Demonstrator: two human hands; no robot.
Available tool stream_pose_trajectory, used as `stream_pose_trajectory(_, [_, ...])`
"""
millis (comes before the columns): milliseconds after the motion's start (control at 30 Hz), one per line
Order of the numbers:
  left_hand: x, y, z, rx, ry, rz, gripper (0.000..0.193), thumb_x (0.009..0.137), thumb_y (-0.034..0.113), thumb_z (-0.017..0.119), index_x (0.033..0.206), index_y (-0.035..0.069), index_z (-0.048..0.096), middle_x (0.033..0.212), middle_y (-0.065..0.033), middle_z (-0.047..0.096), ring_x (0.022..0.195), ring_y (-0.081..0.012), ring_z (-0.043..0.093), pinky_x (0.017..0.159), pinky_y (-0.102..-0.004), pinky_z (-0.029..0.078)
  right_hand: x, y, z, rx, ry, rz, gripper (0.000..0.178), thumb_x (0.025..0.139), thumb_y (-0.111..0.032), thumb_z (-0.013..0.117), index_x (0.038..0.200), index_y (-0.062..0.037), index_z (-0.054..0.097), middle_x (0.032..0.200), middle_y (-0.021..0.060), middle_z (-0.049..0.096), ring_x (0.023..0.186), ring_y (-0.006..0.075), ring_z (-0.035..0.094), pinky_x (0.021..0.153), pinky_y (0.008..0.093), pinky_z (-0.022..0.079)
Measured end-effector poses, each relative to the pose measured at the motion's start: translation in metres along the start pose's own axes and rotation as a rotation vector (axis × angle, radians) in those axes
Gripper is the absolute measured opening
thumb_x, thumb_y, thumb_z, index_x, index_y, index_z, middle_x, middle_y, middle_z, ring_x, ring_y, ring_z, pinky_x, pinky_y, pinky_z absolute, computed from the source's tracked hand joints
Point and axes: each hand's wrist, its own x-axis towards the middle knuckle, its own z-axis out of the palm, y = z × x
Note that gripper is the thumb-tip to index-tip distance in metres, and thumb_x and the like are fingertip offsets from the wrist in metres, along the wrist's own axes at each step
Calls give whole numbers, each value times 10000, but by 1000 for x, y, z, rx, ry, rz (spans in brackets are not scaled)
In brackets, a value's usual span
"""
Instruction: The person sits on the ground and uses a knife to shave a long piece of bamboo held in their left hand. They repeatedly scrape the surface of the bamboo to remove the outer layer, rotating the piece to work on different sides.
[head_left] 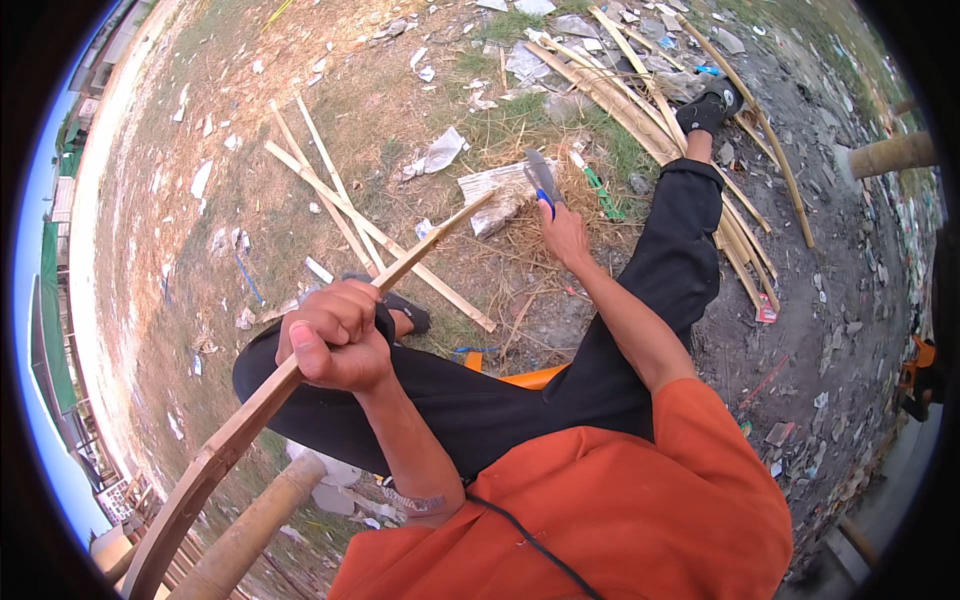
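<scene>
My left hand [335, 335] is closed round a long split bamboo strip [215, 445]. The strip runs from the lower left, through the fist, up to a narrow tip near the middle of the view. In my right hand [567, 236] is a knife [540, 172] with a blue handle and a broad grey blade pointing away from me. Its blade is over or beside the right end of a pale, worn wooden block [495, 190] on the ground; whether they touch I cannot tell. The strip's tip lies by the block's near left side, apart from the blade.
A green-handled tool [600, 190] lies right of the block. Several bamboo strips [620, 100] are piled by my right foot [708, 108]; others lie crossed [345, 205] at left. Bamboo poles [890, 155] stand at right and lower left [245, 540]. Litter covers the ground.
</scene>
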Motion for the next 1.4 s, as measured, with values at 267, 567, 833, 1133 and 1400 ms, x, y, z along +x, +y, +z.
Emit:
stream_pose_trajectory(267, [1, 1, 13, 56, 132, 1, 370, 913, 223, 391, 577, 84, 320, 451, -15, 305, 359, -130, 290, 385, -299, 345, -13, 82, -29, -620, 381, -88, 427, 785, -314, 664, 1081, -46, 514, 1046, 162, 514, 985, 345, 537, 838, 501, 383])
stream_pose_trajectory(567, [27, 16, 33, 83, 226, -96, 400, 922, 216, 460, 566, 75, 347, 441, -21, 318, 358, -116, 316, 402, -288, 385, -25, 88, 4, -600, -206, -41, 580, 743, -312, 675, 1151, 0, 405, 1019, 191, 634, 1026, 360, 586, 900, 504, 407])
stream_pose_trajectory(833, [49, 8, 32, 55, 417, -126, 409, 894, 227, 565, 572, 75, 364, 456, -15, 328, 381, -104, 339, 390, -279, 338, -44, 34, -37, 151, 3, -8, 410, 779, -379, 610, 936, -3, 560, 827, 217, 644, 834, 379, 631, 763, 448, 454])
stream_pose_trajectory(1133, [54, -3, 63, 152, 560, -111, 408, 860, 223, 637, 583, 80, 374, 497, -15, 390, 410, -98, 352, 413, -267, 339, -93, 11, 1, -13, -75, -255, 462, 897, -424, 514, 836, 29, 582, 668, 180, 597, 623, 333, 579, 632, 436, 430])
stream_pose_trajectory(1400, [49, -5, 45, 167, 618, -85, 428, 860, 243, 636, 571, 68, 373, 511, -26, 411, 424, -103, 372, 426, -269, 376, -87, -27, -49, 453, -27, -237, 580, 941, -463, 429, 679, 37, 560, 573, 172, 578, 581, 368, 533, 615, 449, 425])
